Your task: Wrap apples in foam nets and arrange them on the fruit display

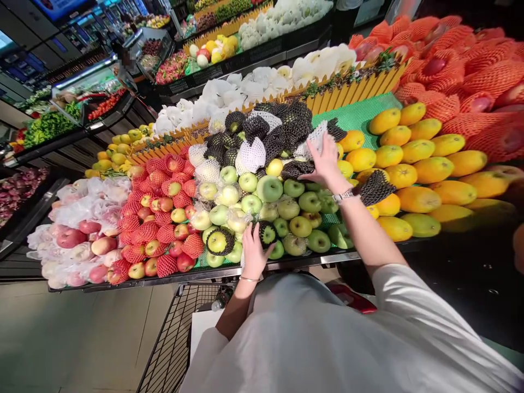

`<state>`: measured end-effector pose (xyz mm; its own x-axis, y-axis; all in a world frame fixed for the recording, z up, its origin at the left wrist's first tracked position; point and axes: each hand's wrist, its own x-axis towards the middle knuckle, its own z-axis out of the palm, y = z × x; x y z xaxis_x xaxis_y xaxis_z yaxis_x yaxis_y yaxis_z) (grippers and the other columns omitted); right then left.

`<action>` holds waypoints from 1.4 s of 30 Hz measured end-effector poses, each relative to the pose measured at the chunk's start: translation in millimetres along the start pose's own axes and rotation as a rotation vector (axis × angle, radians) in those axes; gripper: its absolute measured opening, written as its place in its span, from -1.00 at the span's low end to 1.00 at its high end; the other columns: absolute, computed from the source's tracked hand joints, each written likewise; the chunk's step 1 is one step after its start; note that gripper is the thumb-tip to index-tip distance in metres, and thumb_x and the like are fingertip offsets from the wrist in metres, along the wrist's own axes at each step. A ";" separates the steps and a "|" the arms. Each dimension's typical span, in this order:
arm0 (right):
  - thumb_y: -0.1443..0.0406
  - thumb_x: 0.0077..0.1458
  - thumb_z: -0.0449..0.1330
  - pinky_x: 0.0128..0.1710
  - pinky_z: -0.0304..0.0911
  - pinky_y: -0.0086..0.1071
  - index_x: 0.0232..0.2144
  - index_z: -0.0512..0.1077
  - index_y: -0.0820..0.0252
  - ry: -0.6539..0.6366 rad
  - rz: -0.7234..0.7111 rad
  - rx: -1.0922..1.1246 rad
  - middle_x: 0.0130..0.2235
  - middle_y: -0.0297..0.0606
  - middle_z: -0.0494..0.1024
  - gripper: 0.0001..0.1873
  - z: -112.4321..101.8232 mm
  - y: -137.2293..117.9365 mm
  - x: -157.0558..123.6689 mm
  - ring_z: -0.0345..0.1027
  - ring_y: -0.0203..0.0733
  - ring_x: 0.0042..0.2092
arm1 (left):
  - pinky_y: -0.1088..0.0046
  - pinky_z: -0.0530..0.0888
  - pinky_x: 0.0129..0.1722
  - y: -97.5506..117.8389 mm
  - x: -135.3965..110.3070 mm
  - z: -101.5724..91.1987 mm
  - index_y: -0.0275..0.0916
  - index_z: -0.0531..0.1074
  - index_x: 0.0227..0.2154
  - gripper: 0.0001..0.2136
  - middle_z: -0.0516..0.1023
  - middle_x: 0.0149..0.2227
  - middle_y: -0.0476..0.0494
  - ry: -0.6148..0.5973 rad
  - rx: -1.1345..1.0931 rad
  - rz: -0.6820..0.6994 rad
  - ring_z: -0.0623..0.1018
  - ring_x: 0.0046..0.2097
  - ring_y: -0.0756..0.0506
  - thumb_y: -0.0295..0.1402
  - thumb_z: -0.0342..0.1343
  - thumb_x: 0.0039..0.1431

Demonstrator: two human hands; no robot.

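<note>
My left hand [254,254] is at the front edge of the stand, fingers stretched and thumb apart. It touches the side of a green fruit in a black foam net [267,233]. Farther up the display, my right hand [326,164] is spread wide, its fingers against a white foam net [314,140] and its thumb near a dark net [298,169]. Green apples [270,188] lie between my hands, some in clear wrap. Behind them is a heap of black foam nets [282,131], some around fruit.
Red-netted apples [158,232] and bagged pink fruit [77,240] are to the left. Yellow papayas [417,199] and large red-netted fruit [446,65] are on the right. A shopping cart [172,333] stands below the stand's front edge. A person [126,65] is at the far left.
</note>
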<state>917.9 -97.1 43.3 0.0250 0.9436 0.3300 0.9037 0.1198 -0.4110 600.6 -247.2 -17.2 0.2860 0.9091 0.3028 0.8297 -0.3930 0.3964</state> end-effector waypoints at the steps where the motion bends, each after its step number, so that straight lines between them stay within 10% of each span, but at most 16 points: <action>1: -0.05 -0.05 0.36 0.29 -0.14 0.34 0.42 -0.20 0.06 -0.074 -0.004 0.007 0.44 0.00 -0.48 0.19 5.1 6.1 12.9 -0.41 0.49 0.41 | -0.11 0.27 0.25 -1.1 -0.1 -0.4 -0.29 -0.03 0.33 -0.27 0.17 0.28 -0.52 0.000 0.012 0.005 0.20 0.33 -0.40 -0.20 0.17 0.20; 5: -0.08 0.01 0.29 0.11 0.16 0.20 0.42 -0.17 0.20 -0.111 -0.032 -0.013 0.28 0.21 0.16 0.14 19.1 19.1 35.0 0.19 0.43 0.19 | -0.13 0.28 0.23 -3.3 -4.0 -0.5 -0.27 -0.04 0.33 -0.26 0.16 0.29 -0.52 -0.026 0.045 0.026 0.20 0.33 -0.41 -0.17 0.16 0.21; 12: 0.43 -0.08 0.09 -0.02 0.28 -0.02 -0.08 0.48 0.28 0.013 -0.057 -0.020 -0.15 0.00 0.47 -0.55 12.5 37.0 29.3 0.32 0.17 -0.07 | -0.14 0.23 0.27 9.4 11.2 -30.7 -0.16 -0.01 0.32 -0.31 0.12 0.31 -0.44 0.062 0.045 0.190 0.13 0.36 -0.37 -0.15 0.14 0.22; 17: 0.47 -0.28 0.05 -0.04 0.32 -0.09 -0.18 0.46 0.20 0.079 -0.207 0.143 -0.13 -0.11 0.46 -0.49 -5.6 34.9 7.5 0.33 0.06 -0.07 | -0.22 0.01 0.33 25.5 136.2 -66.1 -0.06 0.14 0.28 -0.33 -0.07 0.40 -0.35 0.186 0.106 0.176 -0.04 0.41 -0.44 -0.11 0.20 0.14; 21: 0.41 -0.14 0.08 -0.05 0.34 -0.20 -0.23 0.48 0.13 0.044 -0.234 0.186 0.24 -0.22 0.24 -0.63 -29.8 2.6 12.8 0.37 -0.02 0.01 | -0.37 -0.15 0.28 31.8 265.6 -49.9 -0.08 0.03 0.35 0.00 -0.21 0.44 -0.40 0.076 0.204 0.207 -0.25 0.42 -0.58 -0.05 0.41 -0.13; 24: 0.34 -0.04 0.12 -0.12 0.34 -0.23 -0.30 0.50 0.13 -0.065 -0.233 0.128 0.35 -0.33 0.12 -0.77 -34.2 -22.9 40.8 0.43 -0.09 -0.10 | -0.45 -0.06 0.22 27.6 318.4 -27.0 -0.10 -0.02 0.37 0.10 -0.07 0.39 -0.50 -0.072 0.298 0.207 -0.09 0.39 -0.63 -0.15 0.47 -0.21; 33: 0.31 0.04 0.09 -0.25 0.23 -0.34 -0.27 0.42 0.21 -0.212 -0.259 0.188 -0.17 -0.11 0.56 -0.82 8.6 -30.2 79.4 0.42 -0.05 -0.20 | 0.07 0.37 0.08 -4.6 297.4 -13.8 -0.27 0.37 0.12 -0.61 0.47 -0.02 -0.38 -0.158 0.273 0.461 0.44 0.08 -0.34 -0.43 -0.02 0.24; 42: 0.22 0.01 0.19 -0.17 0.35 -0.27 0.34 -0.12 0.28 0.021 -0.184 0.359 -0.05 -0.08 0.54 -0.08 -13.2 -54.5 58.4 0.48 0.00 -0.16 | 0.43 0.42 -0.20 -5.7 329.1 -29.5 -0.32 0.30 0.11 -0.62 0.57 -0.33 -0.17 0.069 0.071 0.350 0.56 -0.31 -0.12 -0.28 -0.21 0.36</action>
<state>875.8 -52.6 96.2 -0.1111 0.8903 0.4416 0.6870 0.3899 -0.6132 675.8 50.1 105.8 0.5273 0.7090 0.4682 0.7193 -0.6658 0.1981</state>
